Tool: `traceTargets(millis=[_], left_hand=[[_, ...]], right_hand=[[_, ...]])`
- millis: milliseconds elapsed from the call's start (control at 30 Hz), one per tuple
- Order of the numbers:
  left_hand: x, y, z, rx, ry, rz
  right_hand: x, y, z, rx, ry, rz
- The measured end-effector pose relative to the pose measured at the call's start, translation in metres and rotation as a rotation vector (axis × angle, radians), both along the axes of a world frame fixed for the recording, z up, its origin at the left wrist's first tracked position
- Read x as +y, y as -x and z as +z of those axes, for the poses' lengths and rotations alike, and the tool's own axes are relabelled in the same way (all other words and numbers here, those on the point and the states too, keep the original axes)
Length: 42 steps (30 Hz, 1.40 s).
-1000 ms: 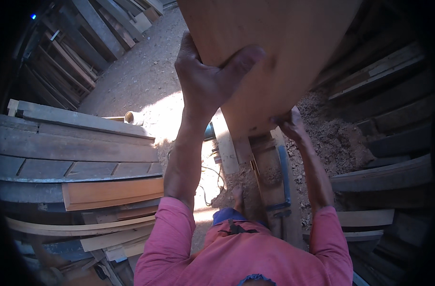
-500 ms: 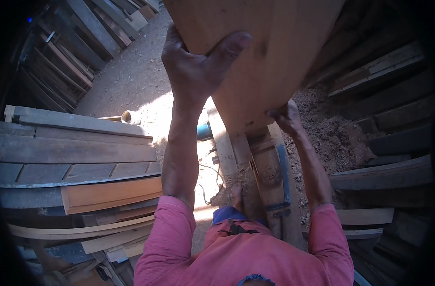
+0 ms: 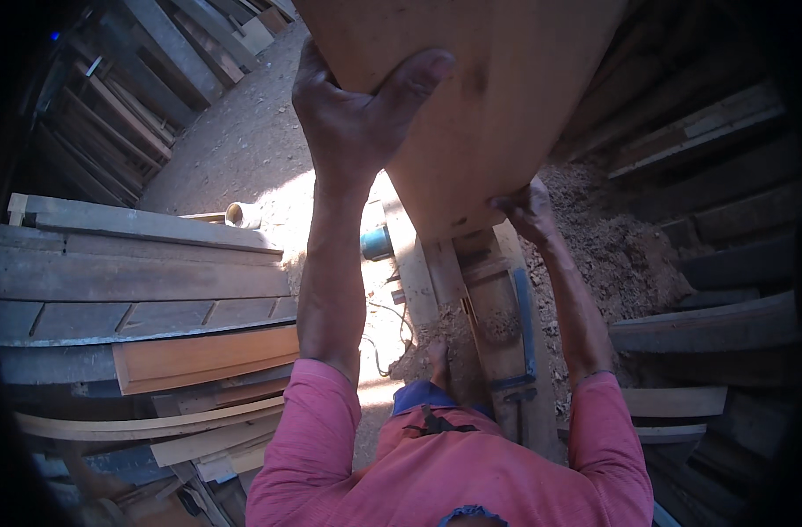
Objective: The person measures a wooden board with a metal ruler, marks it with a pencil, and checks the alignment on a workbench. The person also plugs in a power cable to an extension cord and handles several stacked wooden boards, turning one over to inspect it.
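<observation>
A wide, pale wooden board [image 3: 480, 105] is held up in front of me, its upper end running out of the picture. My left hand [image 3: 357, 110] grips its left edge, the thumb lying across the near face and the fingers hidden behind. Lower down, my right hand [image 3: 528, 211] clasps the bottom right corner, thumb on the face. Below the board stands a wooden workbench [image 3: 445, 272] with a blue metal bar clamp [image 3: 524, 325] along its right side. A teal power tool [image 3: 376, 243] sits just left of the bench.
Stacked planks [image 3: 155, 272] fill the left side, among them an orange-brown panel [image 3: 208, 358]. More boards [image 3: 708, 329] lie at right. A heap of wood shavings [image 3: 607, 246] spreads beside the bench. A dark cord [image 3: 379, 347] loops on the sunlit ground near my foot [image 3: 439, 356].
The board and both hands have shifted very slightly to the left and up. My grip on it is unchanged.
</observation>
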<state>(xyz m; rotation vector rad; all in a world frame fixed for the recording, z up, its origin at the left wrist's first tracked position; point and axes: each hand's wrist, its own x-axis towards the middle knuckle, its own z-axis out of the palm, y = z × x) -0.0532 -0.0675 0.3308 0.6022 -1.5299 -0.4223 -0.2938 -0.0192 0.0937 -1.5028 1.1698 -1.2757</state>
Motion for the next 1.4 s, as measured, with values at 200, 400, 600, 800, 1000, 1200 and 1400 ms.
traceTargets(millis=[200, 400, 600, 800, 1000, 1200, 1400], left_hand=[[-0.005, 0.002, -0.002, 0.029, 0.014, -0.028], [-0.013, -0.004, -0.003, -0.044, 0.025, 0.048], [-0.025, -0.005, -0.009, -0.028, 0.002, 0.063], [-0.047, -0.012, -0.008, -0.092, 0.131, 0.08], [-0.063, -0.022, -0.007, -0.114, 0.197, 0.084], [-0.029, -0.033, 0.03, -0.176, 0.203, 0.066], [0.02, -0.008, 0.087, 0.059, -0.015, -0.158]], right_hand=[[-0.004, -0.003, 0.004, -0.07, -0.028, -0.007], [-0.013, -0.007, 0.01, 0.057, 0.018, -0.054], [-0.033, -0.003, -0.008, 0.008, 0.026, -0.074], [-0.059, -0.008, -0.01, -0.024, 0.069, -0.057], [-0.094, -0.017, -0.008, -0.032, 0.11, -0.081], [-0.094, -0.026, 0.023, 0.095, 0.142, -0.119], [0.041, -0.008, 0.094, -0.019, 0.141, -0.108]])
